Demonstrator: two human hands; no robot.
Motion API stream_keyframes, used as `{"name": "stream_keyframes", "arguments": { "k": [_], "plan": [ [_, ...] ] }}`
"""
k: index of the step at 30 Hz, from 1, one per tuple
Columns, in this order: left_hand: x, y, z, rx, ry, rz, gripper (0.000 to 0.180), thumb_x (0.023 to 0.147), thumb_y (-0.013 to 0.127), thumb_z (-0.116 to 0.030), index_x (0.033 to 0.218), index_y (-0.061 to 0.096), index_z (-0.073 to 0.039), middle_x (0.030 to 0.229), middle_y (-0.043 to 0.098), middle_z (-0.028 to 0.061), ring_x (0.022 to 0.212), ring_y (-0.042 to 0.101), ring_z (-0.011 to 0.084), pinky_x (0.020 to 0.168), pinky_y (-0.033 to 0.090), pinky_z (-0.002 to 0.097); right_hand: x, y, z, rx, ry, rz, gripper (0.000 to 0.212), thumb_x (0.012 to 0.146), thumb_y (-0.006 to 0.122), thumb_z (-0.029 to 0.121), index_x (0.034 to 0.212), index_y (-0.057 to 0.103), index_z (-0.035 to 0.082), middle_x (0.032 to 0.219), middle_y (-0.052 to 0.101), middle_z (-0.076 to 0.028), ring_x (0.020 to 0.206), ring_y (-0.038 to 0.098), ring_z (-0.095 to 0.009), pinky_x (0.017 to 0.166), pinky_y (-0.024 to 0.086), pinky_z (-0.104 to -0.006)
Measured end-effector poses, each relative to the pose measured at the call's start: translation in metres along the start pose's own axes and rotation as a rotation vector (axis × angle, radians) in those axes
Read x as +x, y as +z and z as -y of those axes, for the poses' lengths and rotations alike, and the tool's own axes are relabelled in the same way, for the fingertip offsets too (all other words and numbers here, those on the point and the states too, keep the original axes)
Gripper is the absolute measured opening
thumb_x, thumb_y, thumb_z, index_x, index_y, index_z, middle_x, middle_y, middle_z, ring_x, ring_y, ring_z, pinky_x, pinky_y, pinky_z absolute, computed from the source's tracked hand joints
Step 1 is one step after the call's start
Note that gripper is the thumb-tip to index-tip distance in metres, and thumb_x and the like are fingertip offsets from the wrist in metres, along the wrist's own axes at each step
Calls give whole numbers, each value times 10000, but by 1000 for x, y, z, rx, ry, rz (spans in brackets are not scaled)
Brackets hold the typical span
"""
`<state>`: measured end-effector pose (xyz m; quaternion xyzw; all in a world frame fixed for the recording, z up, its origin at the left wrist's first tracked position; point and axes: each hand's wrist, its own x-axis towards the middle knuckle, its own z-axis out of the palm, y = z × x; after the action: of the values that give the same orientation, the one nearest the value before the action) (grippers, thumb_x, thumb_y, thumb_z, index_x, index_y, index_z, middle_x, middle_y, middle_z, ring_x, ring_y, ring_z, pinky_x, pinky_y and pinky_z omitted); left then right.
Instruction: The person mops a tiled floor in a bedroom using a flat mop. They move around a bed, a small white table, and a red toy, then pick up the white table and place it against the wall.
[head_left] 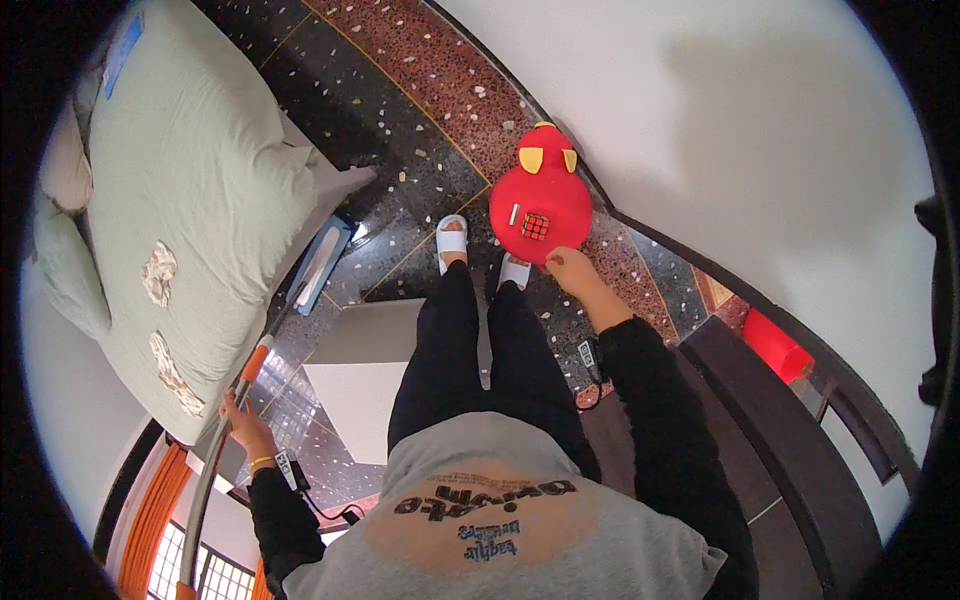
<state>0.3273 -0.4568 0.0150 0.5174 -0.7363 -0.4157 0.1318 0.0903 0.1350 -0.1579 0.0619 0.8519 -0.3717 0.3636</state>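
My left hand is wrapped around a long, slim pole with orange and grey sections, which slants past the edge of the pale green, cloth-covered bed and appears to join a flat blue-and-white head by the floor. I judge the pole stiff and fairly light, though its length would make the far end swing; a grip nearer its middle should steady it. My right hand, fingers bent, is at the near rim of a red, round seat-like piece with yellow ear shapes, just beyond my feet; I can't tell whether the fingers pinch that rim or merely touch it. Its surface looks smooth and perhaps padded, so I'd expect some give, and I'd take it by opposite sides of the rim, keeping it level. On it sit a small black-framed cube with red tiles, probably light, rigid and best held across two opposite faces, and a slim whitish stick, which could roll off if tilted.
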Motion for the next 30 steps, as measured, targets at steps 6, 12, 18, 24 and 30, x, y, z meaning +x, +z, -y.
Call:
{"name": "stream_keyframes", "arguments": {
  "k": [6, 12, 18, 24, 30],
  "plan": [
    [-2, 12, -1, 504, 172, 74, 238, 877, 438, -70, 1106, 503, -55, 1086, 409, 46, 1043, 426, 147, 883, 387, 291, -52, -41, -9, 35, 63, -80, 234, 763, 567, 206, 892, 606, 15, 813, 618, -161, 797, 601, -300, 710, 461, -377],
    [-39, 64, -76, -153, 12, -243, 198, 852, 539, -111, 1011, 549, 6, 927, 565, 73, 876, 544, 165, 800, 404, 267, -125, -92, -51, -81, 135, -109, 286, 781, 584, 223, 969, 606, 8, 910, 617, -167, 860, 593, -256, 742, 459, -347],
    [-72, 93, -163, -195, 473, -203, 194, 857, 538, -169, 842, 504, 21, 789, 555, 107, 740, 539, 187, 711, 451, 309, -183, -124, -142, -61, 36, -342, 280, 776, 598, 261, 891, 622, 6, 815, 618, -165, 793, 601, -278, 705, 460, -359],
    [-83, 121, -177, -127, 568, -74, 164, 862, 511, -128, 941, 507, 16, 827, 526, 80, 728, 521, 156, 683, 441, 291, -260, -116, -209, -17, 316, -465, 261, 791, 562, 267, 818, 622, 14, 748, 602, -172, 737, 589, -303, 657, 453, -376],
    [-76, 143, -186, -134, 609, 49, 205, 837, 506, -137, 961, 497, 26, 820, 529, 88, 707, 521, 167, 681, 447, 279, -316, -41, -267, 103, 413, -405, 251, 786, 537, 225, 695, 559, -8, 635, 539, -163, 607, 539, -293, 573, 419, -389]
  ]
}}
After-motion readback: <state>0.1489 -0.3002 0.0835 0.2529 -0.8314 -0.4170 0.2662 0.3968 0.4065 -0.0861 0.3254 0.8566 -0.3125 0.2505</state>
